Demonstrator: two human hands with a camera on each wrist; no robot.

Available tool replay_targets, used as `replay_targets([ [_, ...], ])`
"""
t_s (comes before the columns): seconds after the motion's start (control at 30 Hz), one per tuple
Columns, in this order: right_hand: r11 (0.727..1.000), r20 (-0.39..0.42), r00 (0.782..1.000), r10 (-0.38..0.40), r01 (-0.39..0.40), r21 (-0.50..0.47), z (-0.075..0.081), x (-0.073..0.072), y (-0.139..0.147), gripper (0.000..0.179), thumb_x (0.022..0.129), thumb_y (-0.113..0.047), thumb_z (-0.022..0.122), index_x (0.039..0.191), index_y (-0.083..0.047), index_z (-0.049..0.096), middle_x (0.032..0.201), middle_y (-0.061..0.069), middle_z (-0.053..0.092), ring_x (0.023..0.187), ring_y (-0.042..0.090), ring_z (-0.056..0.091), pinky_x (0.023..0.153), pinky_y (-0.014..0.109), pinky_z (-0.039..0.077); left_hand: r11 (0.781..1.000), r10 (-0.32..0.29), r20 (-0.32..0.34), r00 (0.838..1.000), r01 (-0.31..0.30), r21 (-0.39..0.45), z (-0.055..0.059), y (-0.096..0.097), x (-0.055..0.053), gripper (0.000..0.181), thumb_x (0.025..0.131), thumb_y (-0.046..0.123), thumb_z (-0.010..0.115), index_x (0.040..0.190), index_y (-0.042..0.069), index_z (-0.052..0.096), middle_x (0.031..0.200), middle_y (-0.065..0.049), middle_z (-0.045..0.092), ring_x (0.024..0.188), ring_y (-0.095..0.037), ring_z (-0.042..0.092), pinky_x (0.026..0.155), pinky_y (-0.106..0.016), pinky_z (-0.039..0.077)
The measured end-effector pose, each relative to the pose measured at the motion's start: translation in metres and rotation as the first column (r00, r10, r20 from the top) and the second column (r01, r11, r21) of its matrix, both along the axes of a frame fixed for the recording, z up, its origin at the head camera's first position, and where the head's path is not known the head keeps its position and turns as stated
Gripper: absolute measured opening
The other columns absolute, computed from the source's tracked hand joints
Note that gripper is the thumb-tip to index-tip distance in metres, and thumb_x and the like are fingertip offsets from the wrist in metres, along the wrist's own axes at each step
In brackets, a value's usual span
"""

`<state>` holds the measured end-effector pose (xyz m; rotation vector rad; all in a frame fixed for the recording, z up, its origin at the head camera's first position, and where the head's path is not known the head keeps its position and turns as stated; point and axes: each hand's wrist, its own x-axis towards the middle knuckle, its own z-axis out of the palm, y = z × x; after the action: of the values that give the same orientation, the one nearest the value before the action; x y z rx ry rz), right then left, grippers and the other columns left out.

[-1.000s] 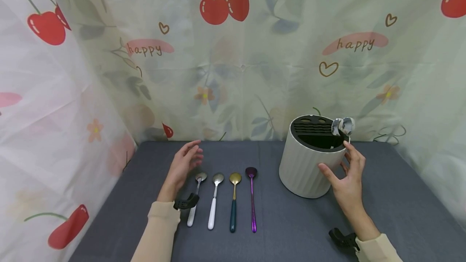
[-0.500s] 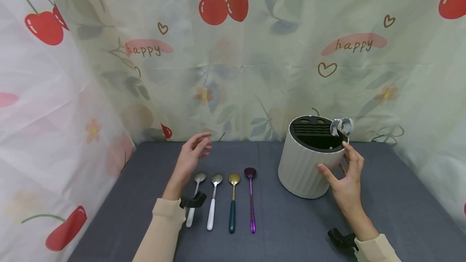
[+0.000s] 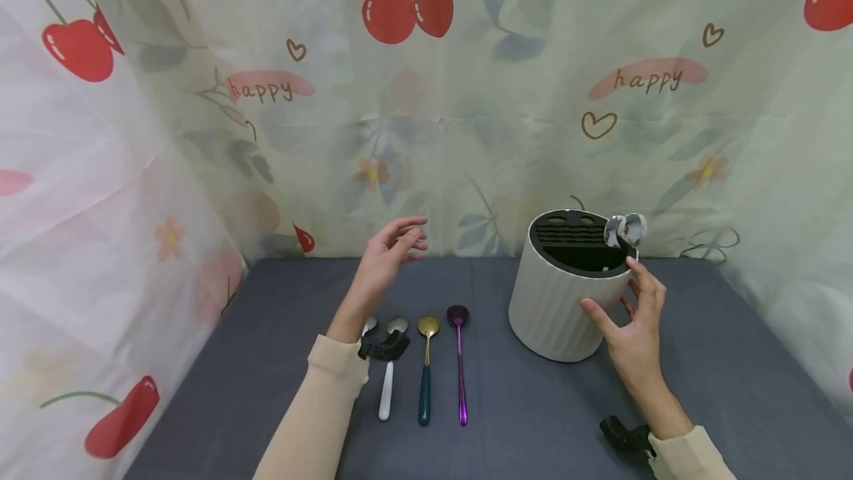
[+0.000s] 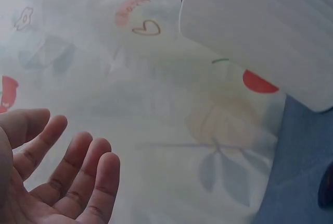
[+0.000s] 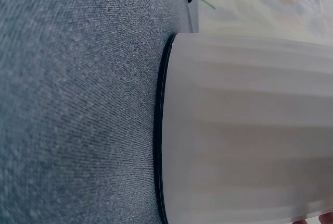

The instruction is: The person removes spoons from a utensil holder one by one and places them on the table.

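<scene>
My left hand [image 3: 389,261] hovers above the back of the table, fingers loosely bent, with nothing in it. In the left wrist view its palm and fingertips [image 4: 106,169] show. With thumb and fingers spread, my right hand [image 3: 636,350] holds the near right side of a ribbed white utensil holder [image 3: 556,317]. Two silver spoon heads [image 3: 626,230] stick up from the holder's black top. A white-handled spoon [image 3: 386,395], a gold spoon with a green handle [image 3: 425,391] and a purple spoon [image 3: 462,369] lie in a row. The leftmost spoon [image 3: 369,324] is mostly hidden by my left wrist.
A dark grey cloth [image 3: 533,421] covers the table. Behind it hangs a patterned curtain [image 3: 440,169] with cherries and leaves, and its folds close off both sides. Black straps with cameras sit on both wrists.
My left hand has moved right and upward, away from the leftmost spoon, and its forearm now covers most of that spoon. My right hand and the utensil holder have stayed in place.
</scene>
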<state>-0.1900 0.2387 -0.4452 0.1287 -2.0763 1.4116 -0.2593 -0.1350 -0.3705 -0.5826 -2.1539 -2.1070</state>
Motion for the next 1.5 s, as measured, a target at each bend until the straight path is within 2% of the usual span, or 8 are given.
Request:
replay_targets([
  [0.27, 1.0, 0.001, 1.0, -0.002, 0.002, -0.001, 0.001, 0.0, 0.0, 0.096, 0.086, 0.005, 0.08, 0.163, -0.028, 0.033, 0.144, -0.023, 0.024, 0.144, 0.024, 0.034, 0.121, 0.054, 0.03, 0.996, -0.09, -0.041, 0.995, 0.091, 0.02, 0.018, 0.034, -0.005, 0.037, 0.11, 0.027, 0.056, 0.143, 0.01, 0.06, 0.13, -0.014, 0.061, 0.121, -0.04, 0.06, 0.106, -0.048, 0.052],
  [0.57, 1.0, -0.003, 1.0, -0.006, 0.006, 0.003, -0.001, -0.001, 0.0, 0.094, 0.087, 0.005, 0.079, 0.163, -0.027, 0.033, 0.145, -0.023, 0.024, 0.144, 0.025, 0.034, 0.121, 0.052, 0.031, 0.989, -0.147, -0.037, 0.989, 0.147, -0.001, 0.028, 0.065, -0.008, 0.038, 0.111, 0.026, 0.055, 0.145, 0.008, 0.058, 0.133, -0.013, 0.062, 0.123, -0.039, 0.06, 0.105, -0.043, 0.053],
  [0.77, 1.0, -0.004, 1.0, -0.005, 0.005, 0.005, 0.0, -0.001, 0.0, 0.095, 0.087, 0.005, 0.08, 0.163, -0.027, 0.034, 0.144, -0.024, 0.024, 0.144, 0.027, 0.034, 0.12, 0.061, 0.029, 0.982, -0.19, -0.047, 0.981, 0.189, -0.026, 0.04, 0.085, -0.006, 0.038, 0.111, 0.026, 0.055, 0.145, 0.009, 0.059, 0.135, -0.012, 0.061, 0.122, -0.033, 0.062, 0.104, -0.035, 0.054],
  [1.07, 1.0, 0.001, 1.0, -0.008, 0.008, 0.003, 0.0, 0.0, 0.0, 0.094, 0.087, 0.005, 0.079, 0.163, -0.027, 0.033, 0.145, -0.023, 0.023, 0.145, 0.028, 0.034, 0.121, 0.058, 0.03, 0.961, -0.265, -0.056, 0.963, 0.259, -0.092, 0.057, 0.12, -0.008, 0.041, 0.111, 0.022, 0.054, 0.149, 0.008, 0.056, 0.143, -0.013, 0.059, 0.127, -0.025, 0.061, 0.104, -0.029, 0.052],
  [1.3, 1.0, -0.003, 1.0, 0.0, 0.0, 0.0, 0.0, 0.0, 0.0, 0.095, 0.087, 0.005, 0.08, 0.163, -0.027, 0.033, 0.146, -0.021, 0.024, 0.145, 0.03, 0.033, 0.12, 0.064, 0.028, 0.954, -0.291, -0.062, 0.955, 0.285, -0.091, 0.058, 0.142, -0.009, 0.042, 0.111, 0.019, 0.054, 0.152, 0.009, 0.053, 0.147, -0.014, 0.056, 0.136, -0.037, 0.055, 0.104, -0.027, 0.051],
  [1.5, 1.0, -0.003, 1.0, 0.0, 0.0, 0.0, 0.001, 0.0, 0.0, 0.095, 0.087, 0.005, 0.08, 0.163, -0.027, 0.033, 0.145, -0.023, 0.024, 0.145, 0.027, 0.034, 0.121, 0.057, 0.03, 0.952, -0.305, -0.038, 0.952, 0.303, -0.046, 0.055, 0.156, -0.011, 0.043, 0.111, 0.02, 0.054, 0.153, 0.011, 0.053, 0.145, -0.014, 0.058, 0.135, -0.035, 0.056, 0.103, -0.025, 0.051],
])
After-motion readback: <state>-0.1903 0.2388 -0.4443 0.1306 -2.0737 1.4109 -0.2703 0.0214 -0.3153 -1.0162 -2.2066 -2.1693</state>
